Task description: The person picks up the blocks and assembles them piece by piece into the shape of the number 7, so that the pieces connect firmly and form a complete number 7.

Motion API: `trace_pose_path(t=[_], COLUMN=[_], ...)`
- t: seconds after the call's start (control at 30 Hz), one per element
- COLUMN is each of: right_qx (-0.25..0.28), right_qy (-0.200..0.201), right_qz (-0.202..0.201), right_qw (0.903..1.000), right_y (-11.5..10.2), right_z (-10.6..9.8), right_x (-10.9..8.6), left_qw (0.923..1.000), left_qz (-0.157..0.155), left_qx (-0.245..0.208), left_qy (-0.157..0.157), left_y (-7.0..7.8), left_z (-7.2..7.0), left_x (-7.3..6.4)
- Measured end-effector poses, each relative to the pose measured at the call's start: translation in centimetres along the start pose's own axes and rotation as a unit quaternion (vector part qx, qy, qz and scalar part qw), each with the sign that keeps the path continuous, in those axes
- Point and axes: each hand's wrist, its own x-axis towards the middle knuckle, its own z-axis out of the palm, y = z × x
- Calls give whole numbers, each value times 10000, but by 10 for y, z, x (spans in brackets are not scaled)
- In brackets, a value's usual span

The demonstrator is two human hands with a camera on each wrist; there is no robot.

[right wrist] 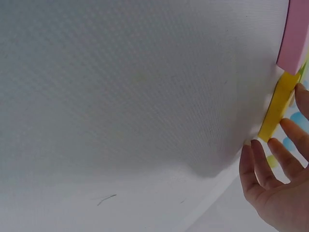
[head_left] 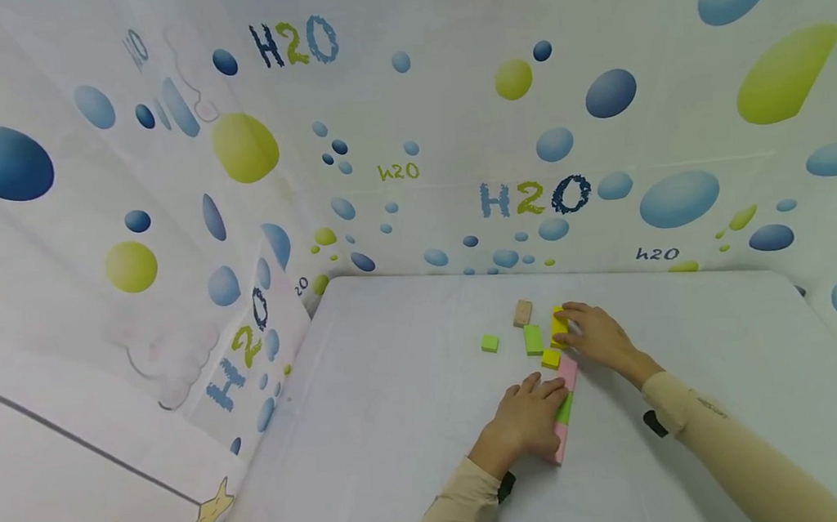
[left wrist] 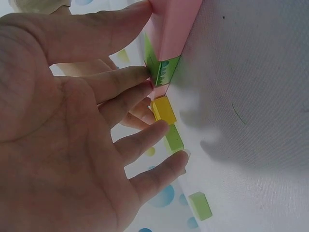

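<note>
My left hand [head_left: 525, 421] lies with spread fingers against a straight row of blocks. In the left wrist view its thumb touches the near pink block [left wrist: 171, 29], and its fingertips meet the green block [left wrist: 165, 71]. The far pink block [head_left: 566, 371] ends this row. Just beyond it my right hand [head_left: 600, 340] holds a long yellow block [right wrist: 277, 108], with thumb and fingers about it; part of that block is hidden by the fingers. A small yellow block [head_left: 550, 359] sits left of the row's far end.
Left of the long yellow block lies a green block [head_left: 533, 340]. A wooden-coloured block [head_left: 522, 313] stands farther back, and a small green block [head_left: 490, 343] lies apart to the left. The white table [head_left: 373, 428] meets printed curtains [head_left: 451, 201] at its back and left.
</note>
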Motion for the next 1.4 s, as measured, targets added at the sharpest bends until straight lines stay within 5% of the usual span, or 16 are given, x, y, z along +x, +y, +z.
trace_pose_path(t=[1.4], right_qx=[126], right_qy=[-34], right_qz=[320], right_qw=[9994], right_y=[13], right_z=[-10], right_x=[-11], left_qw=[9999], left_qz=[-21], left_qx=[-82], left_qy=[-91], left_y=[-1], left_z=[-3], left_x=[-2])
